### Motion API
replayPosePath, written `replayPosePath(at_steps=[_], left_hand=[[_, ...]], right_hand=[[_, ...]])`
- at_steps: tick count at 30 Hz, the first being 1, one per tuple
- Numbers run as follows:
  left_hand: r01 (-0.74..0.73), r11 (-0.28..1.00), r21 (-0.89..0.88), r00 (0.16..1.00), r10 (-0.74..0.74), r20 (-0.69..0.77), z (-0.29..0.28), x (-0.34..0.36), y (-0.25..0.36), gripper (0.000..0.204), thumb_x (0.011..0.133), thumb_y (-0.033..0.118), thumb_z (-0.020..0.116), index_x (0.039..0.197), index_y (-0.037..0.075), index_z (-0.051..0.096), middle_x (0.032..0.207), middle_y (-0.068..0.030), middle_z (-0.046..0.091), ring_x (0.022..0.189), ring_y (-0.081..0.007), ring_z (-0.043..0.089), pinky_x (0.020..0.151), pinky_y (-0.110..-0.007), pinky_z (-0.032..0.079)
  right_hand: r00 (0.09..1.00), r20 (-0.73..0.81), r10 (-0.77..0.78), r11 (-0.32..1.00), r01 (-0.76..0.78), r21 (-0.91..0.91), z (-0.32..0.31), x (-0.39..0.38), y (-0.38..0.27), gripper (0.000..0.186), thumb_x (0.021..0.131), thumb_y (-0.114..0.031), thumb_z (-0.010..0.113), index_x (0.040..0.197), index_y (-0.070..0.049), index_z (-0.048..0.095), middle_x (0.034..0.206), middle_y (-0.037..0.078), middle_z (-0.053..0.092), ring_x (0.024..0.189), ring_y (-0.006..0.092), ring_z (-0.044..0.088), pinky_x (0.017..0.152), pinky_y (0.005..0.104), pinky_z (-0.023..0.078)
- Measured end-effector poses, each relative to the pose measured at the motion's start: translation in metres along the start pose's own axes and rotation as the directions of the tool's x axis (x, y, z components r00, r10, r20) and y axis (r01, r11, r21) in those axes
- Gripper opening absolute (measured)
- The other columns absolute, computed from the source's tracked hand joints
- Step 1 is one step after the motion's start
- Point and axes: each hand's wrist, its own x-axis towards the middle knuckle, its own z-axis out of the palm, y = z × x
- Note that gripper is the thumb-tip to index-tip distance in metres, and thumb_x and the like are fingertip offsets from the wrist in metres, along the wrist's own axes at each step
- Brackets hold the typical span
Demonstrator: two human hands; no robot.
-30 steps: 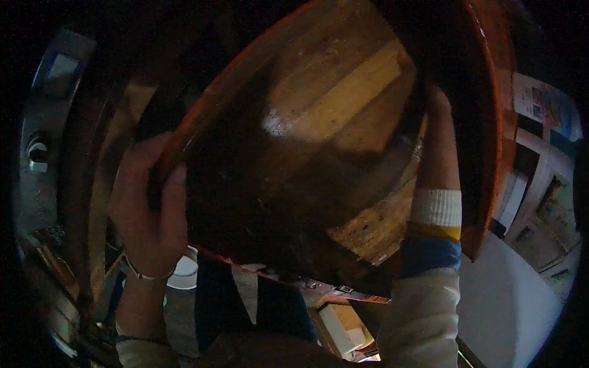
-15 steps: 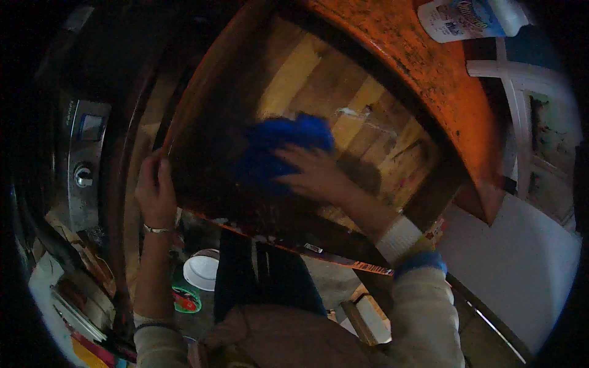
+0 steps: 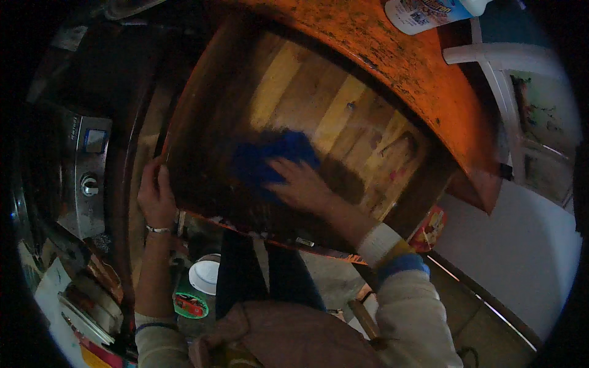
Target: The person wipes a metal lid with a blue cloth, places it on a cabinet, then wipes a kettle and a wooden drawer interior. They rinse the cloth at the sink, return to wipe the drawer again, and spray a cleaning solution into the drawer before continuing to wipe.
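A dark wooden drawer with a striped light-and-dark bottom stands pulled out in front of me. My right hand reaches in from the lower right and holds a bunched blue cloth down against the drawer's bottom, fingers slightly apart over it. Part of the cloth lies beneath the palm and cannot be seen. At the drawer's left front corner, my left hand is closed around the edge, a bracelet on its wrist. A few small marks and bits show on the drawer's bottom, right of the cloth.
Above the drawer is a worn orange wooden top bearing a white bottle. An appliance with a knob stands at left. Below are a white tub and a green-rimmed container. A white panel is at right.
My right hand and the blue cloth have slid a little left and toward me over the drawer's bottom. A white streak of debris no longer shows there. My left hand keeps its hold.
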Motion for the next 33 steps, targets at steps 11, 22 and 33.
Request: replayPosePath(at_steps=[11, 22, 33], left_hand=[[0.056, 0.998, -0.007, 0.998, -0.056, 0.007, 0.003, -0.004, -0.015, 0.024, 0.093, 0.019, 0.051, 0.108, 0.001, 0.057, 0.098, -0.0152, 0.063, 0.090, -0.0239, 0.061, 0.078, -0.033, 0.047], [0.007, 1.000, -0.015, 1.000, -0.007, 0.007, -0.001, -0.002, -0.012, 0.024, 0.091, 0.017, 0.051, 0.109, 0.003, 0.058, 0.098, -0.0158, 0.061, 0.092, -0.0269, 0.060, 0.081, -0.033, 0.046], [-0.003, 0.839, -0.544, 0.971, -0.128, -0.204, 0.015, 0.000, -0.014, 0.033, 0.097, 0.018, 0.038, 0.122, -0.002, 0.048, 0.116, -0.0123, 0.055, 0.109, -0.0204, 0.051, 0.098, -0.032, 0.036]], right_hand=[[0.442, -0.490, 0.751, 0.555, -0.825, 0.107, -0.120, 0.058, 0.128, 0.042, 0.083, -0.041, 0.049, 0.112, -0.015, 0.064, 0.103, 0.024, 0.062, 0.099, 0.0378, 0.059, 0.086, 0.0482, 0.045], [0.783, -0.230, 0.578, 0.757, -0.620, -0.208, -0.052, -0.155, 0.082, 0.063, 0.064, -0.010, 0.065, 0.124, -0.027, 0.055, 0.143, 0.021, 0.028, 0.133, 0.0428, 0.022, 0.103, 0.0605, 0.021], [0.815, -0.529, 0.236, 0.841, -0.444, -0.309, -0.051, 0.202, 0.017, 0.046, 0.084, -0.039, 0.053, 0.126, -0.021, 0.051, 0.142, 0.016, 0.031, 0.134, 0.0323, 0.026, 0.105, 0.0583, 0.020]])
